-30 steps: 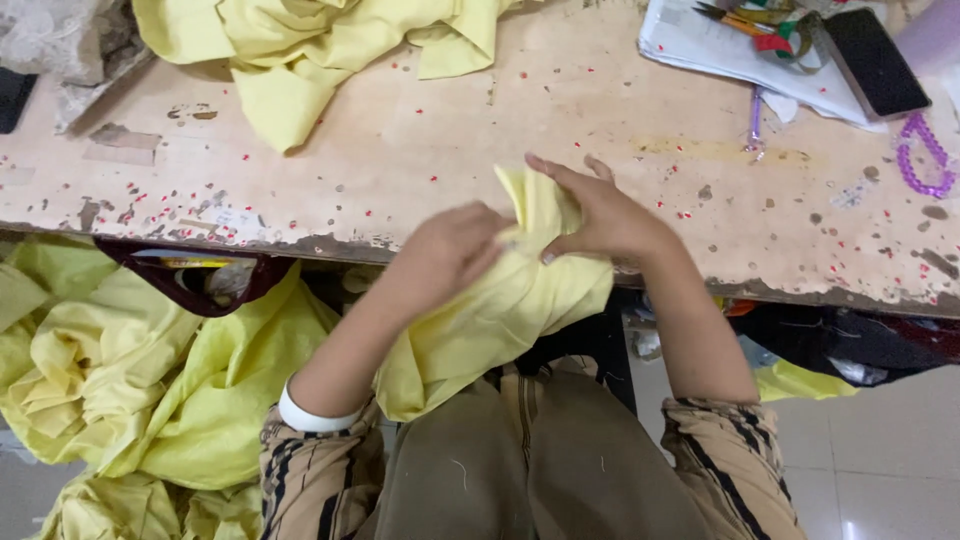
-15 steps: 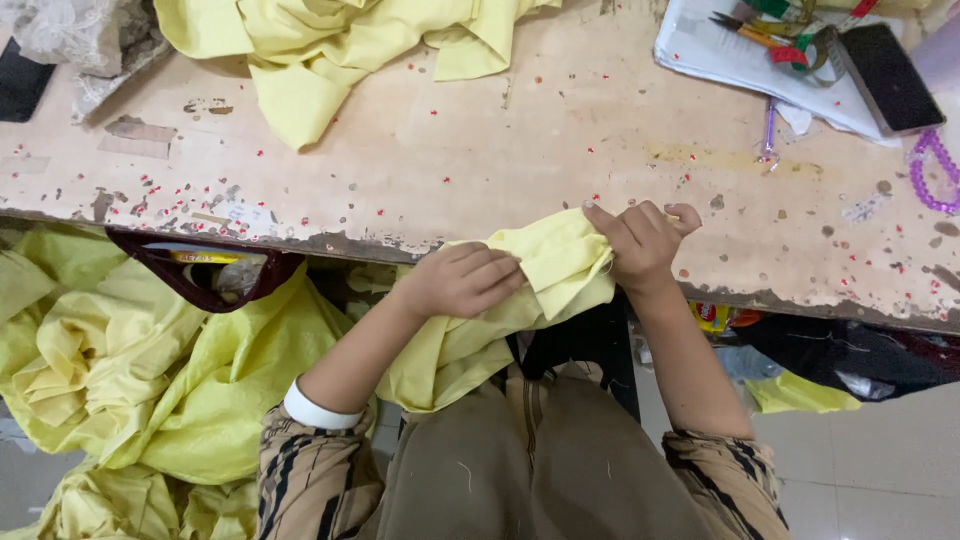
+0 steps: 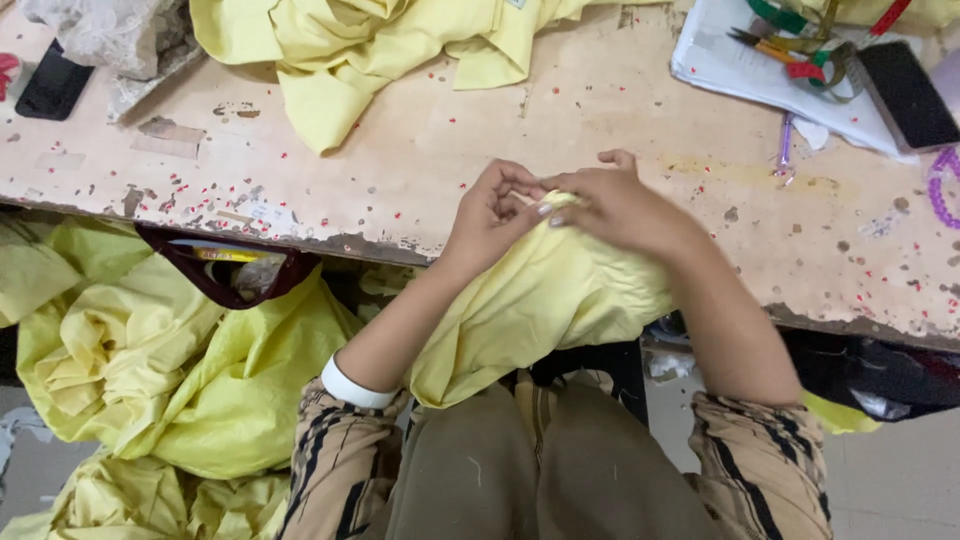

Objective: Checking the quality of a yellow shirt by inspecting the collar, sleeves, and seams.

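A yellow cloth piece [image 3: 540, 310] hangs from both my hands over the worn table's front edge [image 3: 340, 245] down to my lap. My left hand [image 3: 492, 212] pinches its top edge with curled fingers. My right hand [image 3: 615, 205] grips the same top edge right beside it, fingertips touching the left hand's. Both hands sit just above the tabletop near its front edge. The part of the cloth inside my fingers is hidden.
More yellow garments [image 3: 370, 50] lie heaped at the table's back. A pile of yellow cloth [image 3: 170, 390] fills the floor at my left. Papers with scissors and tape [image 3: 790, 55], a dark phone [image 3: 905, 95], a pen [image 3: 785, 140] and purple beads [image 3: 940, 185] lie at the right; another phone [image 3: 55, 85] at the far left.
My hands have moved together from apart at the table edge onto the tabletop, gathering the cloth's top edge between both sets of fingertips.
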